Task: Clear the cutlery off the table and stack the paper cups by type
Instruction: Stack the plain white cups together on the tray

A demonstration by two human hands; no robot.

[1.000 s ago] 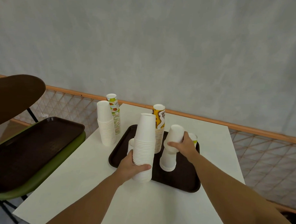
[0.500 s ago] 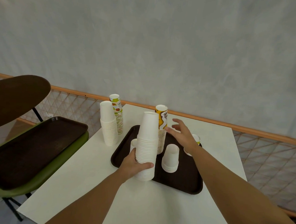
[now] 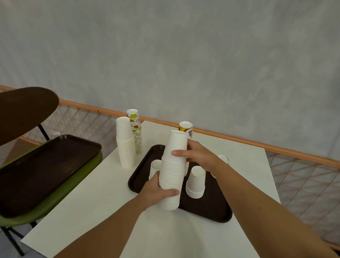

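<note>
We have the tall white stack [image 3: 172,167] at the near edge of the tray [image 3: 210,209], left grip [image 3: 157,188] wrapped low, right grip [image 3: 199,158] curled round its upper part (light, crushable paper, likely best held gently).

Both hands grip the tall white cup stack [image 3: 172,167]: left hand [image 3: 159,190] low, right hand [image 3: 199,157] high, above the brown tray [image 3: 206,209].
</note>
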